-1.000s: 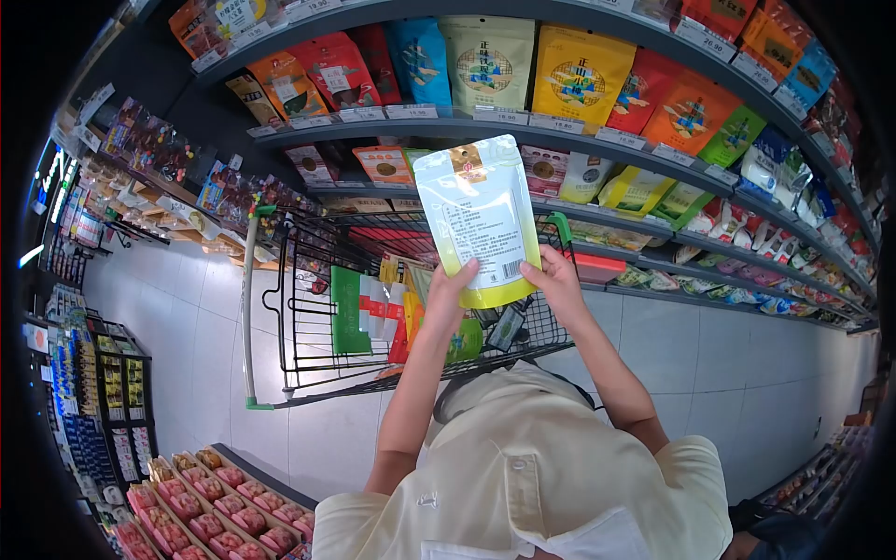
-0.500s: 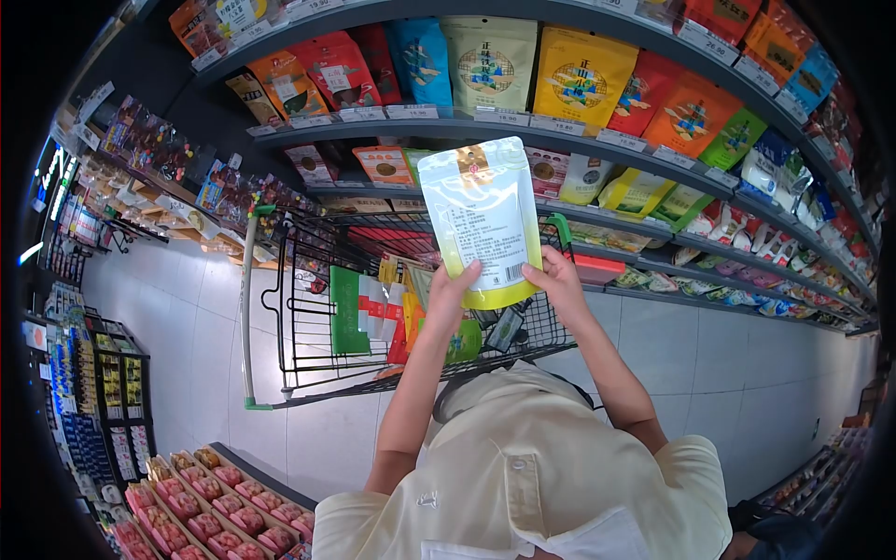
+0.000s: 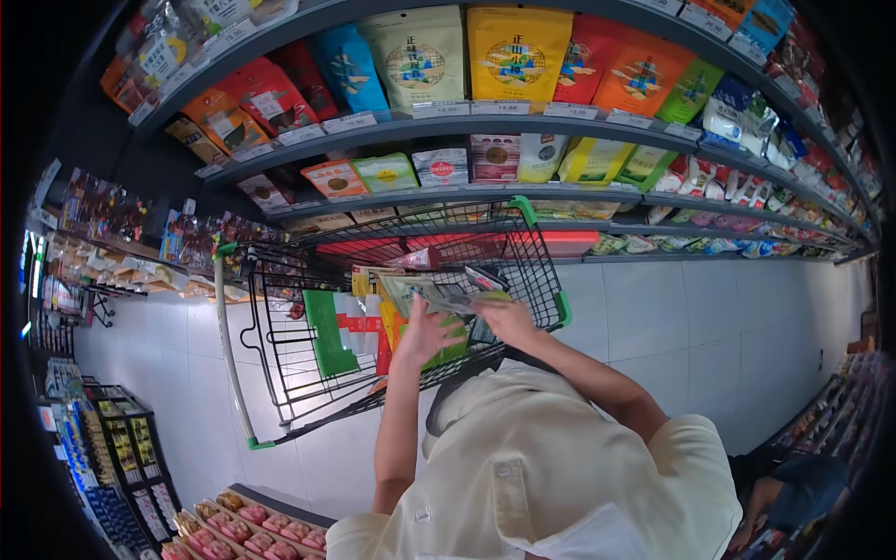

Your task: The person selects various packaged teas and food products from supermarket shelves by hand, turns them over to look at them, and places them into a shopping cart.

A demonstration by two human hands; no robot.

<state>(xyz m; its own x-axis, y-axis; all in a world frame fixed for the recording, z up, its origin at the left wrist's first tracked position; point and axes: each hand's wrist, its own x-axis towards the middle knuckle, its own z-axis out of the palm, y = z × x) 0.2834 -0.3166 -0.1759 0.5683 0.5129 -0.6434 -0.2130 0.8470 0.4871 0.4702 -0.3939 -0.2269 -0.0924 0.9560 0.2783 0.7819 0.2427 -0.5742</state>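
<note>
Over the black wire shopping cart [image 3: 308, 401], my right hand [image 3: 509, 322] is closed on the edge of a pouch [image 3: 462, 301], which is tilted nearly edge-on above the goods. My left hand [image 3: 425, 338] is beside it with its fingers spread, holding nothing. Beneath and around the hands lie a green package [image 3: 327, 338], a red and white package [image 3: 362, 325], a yellow-orange pouch [image 3: 389, 327] and a pale pouch [image 3: 401, 287]. Part of the cart's contents is hidden by my hands.
Shelves [image 3: 373, 126] of colourful pouches curve across the top and right. A display of pink packs [image 3: 266, 537] stands at the lower left, a dark rack [image 3: 135, 448] at the left. Another person's arm [image 3: 761, 509] shows at the lower right.
Both hands have lowered into the cart, the right one bringing the pouch down from its upright position. My left hand has let go of it. The view has shifted to the right.
</note>
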